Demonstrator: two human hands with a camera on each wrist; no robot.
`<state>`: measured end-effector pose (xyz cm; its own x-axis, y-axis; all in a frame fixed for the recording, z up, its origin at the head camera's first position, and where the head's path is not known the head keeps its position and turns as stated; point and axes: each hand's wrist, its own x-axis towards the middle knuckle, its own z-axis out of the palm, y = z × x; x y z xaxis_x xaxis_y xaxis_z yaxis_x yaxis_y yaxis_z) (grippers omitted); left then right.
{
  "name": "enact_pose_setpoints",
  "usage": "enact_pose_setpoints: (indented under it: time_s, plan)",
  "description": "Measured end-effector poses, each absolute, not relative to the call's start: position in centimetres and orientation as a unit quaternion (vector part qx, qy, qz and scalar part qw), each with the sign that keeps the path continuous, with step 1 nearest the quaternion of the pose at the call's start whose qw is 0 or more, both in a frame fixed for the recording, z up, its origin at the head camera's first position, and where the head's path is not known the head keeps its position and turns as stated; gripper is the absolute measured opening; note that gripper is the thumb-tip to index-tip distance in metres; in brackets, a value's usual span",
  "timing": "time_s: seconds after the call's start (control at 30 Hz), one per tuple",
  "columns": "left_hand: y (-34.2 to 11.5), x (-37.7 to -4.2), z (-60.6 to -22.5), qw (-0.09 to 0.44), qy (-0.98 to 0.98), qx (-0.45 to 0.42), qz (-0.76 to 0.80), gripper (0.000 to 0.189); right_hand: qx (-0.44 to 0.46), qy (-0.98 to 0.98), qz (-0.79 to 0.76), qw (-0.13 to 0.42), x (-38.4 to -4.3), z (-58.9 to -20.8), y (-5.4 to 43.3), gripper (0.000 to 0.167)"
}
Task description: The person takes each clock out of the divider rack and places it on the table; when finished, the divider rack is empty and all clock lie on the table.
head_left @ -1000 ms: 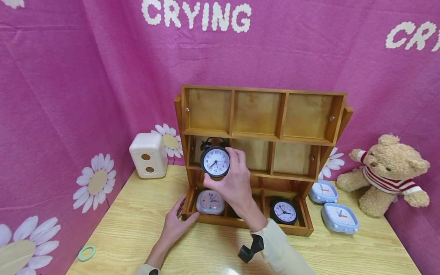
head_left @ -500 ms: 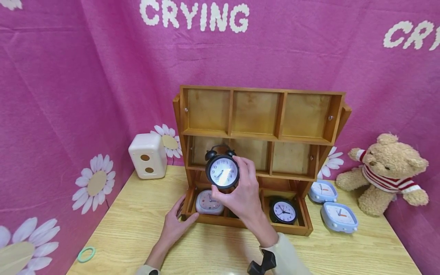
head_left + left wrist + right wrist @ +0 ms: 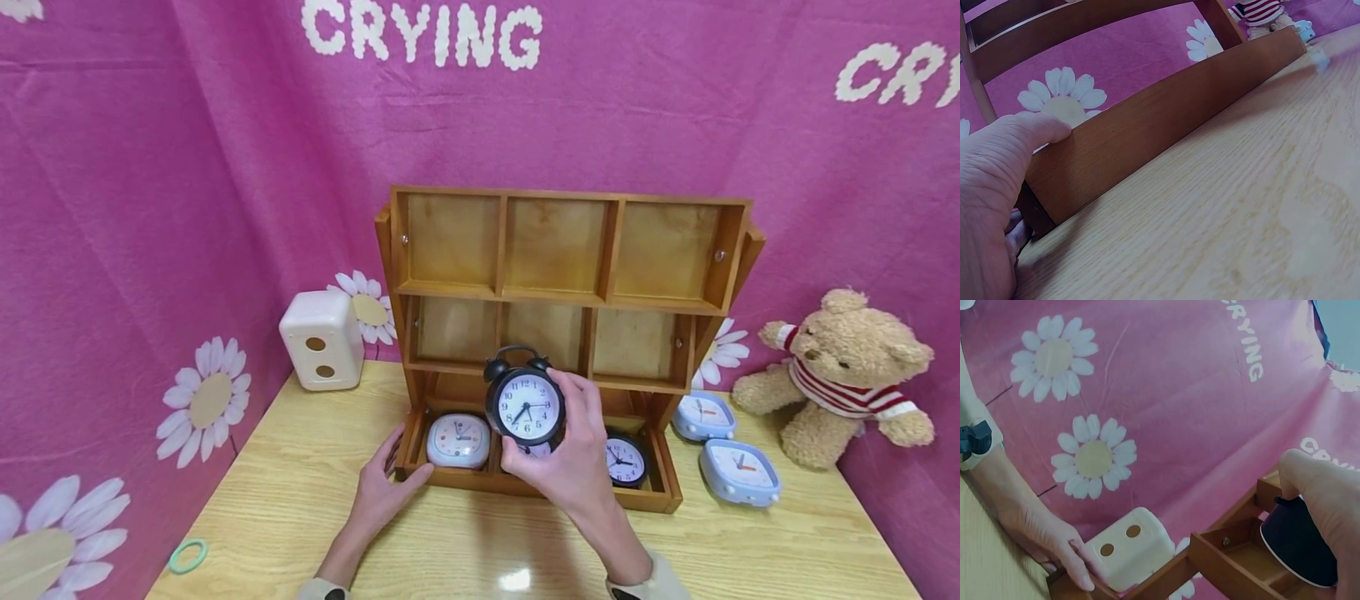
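My right hand (image 3: 573, 454) grips the right side of a black twin-bell alarm clock (image 3: 528, 406), its white dial facing me, in front of the lower tiers of a wooden rack (image 3: 450, 242). In the right wrist view the clock's dark back (image 3: 1297, 540) shows below my fingers. My left hand (image 3: 386, 492) holds the front left corner of the rack's bottom tray, thumb over the front board (image 3: 1172, 112). A pale rounded clock (image 3: 457, 442) sits in the bottom left compartment, a black round clock (image 3: 626, 462) in the right one. Another dial (image 3: 538, 450) peeks out behind the held clock.
Two blue clocks (image 3: 741, 473) lie right of the rack, near a teddy bear (image 3: 847, 375) in a striped top. A white box with two round holes (image 3: 324, 342) stands at the back left. A green ring (image 3: 188, 556) lies near the table's left edge.
My right hand has carried the black twin-bell alarm clock rightward and down, from before the left compartments to before the middle ones. The left hand stays at the tray corner.
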<state>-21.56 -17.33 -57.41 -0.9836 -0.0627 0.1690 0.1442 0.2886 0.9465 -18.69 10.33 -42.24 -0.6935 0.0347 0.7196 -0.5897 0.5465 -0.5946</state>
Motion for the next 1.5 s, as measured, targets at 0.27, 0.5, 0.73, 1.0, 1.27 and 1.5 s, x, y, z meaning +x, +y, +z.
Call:
enact_pose_setpoints:
  time_s: [0.27, 0.5, 0.73, 1.0, 1.27, 1.5]
  plan:
    - [-17.4, -21.7, -57.4, 0.080, -0.795, -0.025, -0.600, 0.086, 0.159, -0.807, 0.440, 0.359, -17.7, -43.4, 12.9, 0.090]
    - [-17.6, -21.8, -57.6, 0.078, -0.801, -0.025, -0.593, 0.087, 0.137, -0.802, 0.439, 0.381, -17.3, -44.2, 15.3, 0.090]
    - [-17.6, -21.8, -57.7, 0.078, -0.798, -0.025, -0.597, 0.087, 0.124, -0.801, 0.431, 0.398, -17.1, -44.3, 17.9, 0.089]
    - [-17.6, -21.6, -57.5, 0.076, -0.798, -0.023, -0.598, 0.087, 0.143, -0.777, 0.421, 0.446, -17.1, -44.0, 21.2, 0.088]
    - [-17.6, -21.5, -57.4, 0.072, -0.799, -0.021, -0.597, 0.087, 0.134, -0.770, 0.413, 0.467, -16.4, -42.2, 23.9, 0.086]
    - [-17.6, -21.6, -57.5, 0.071, -0.798, -0.024, -0.599, 0.087, 0.086, -0.762, 0.419, 0.486, -16.6, -42.1, 27.4, 0.086]
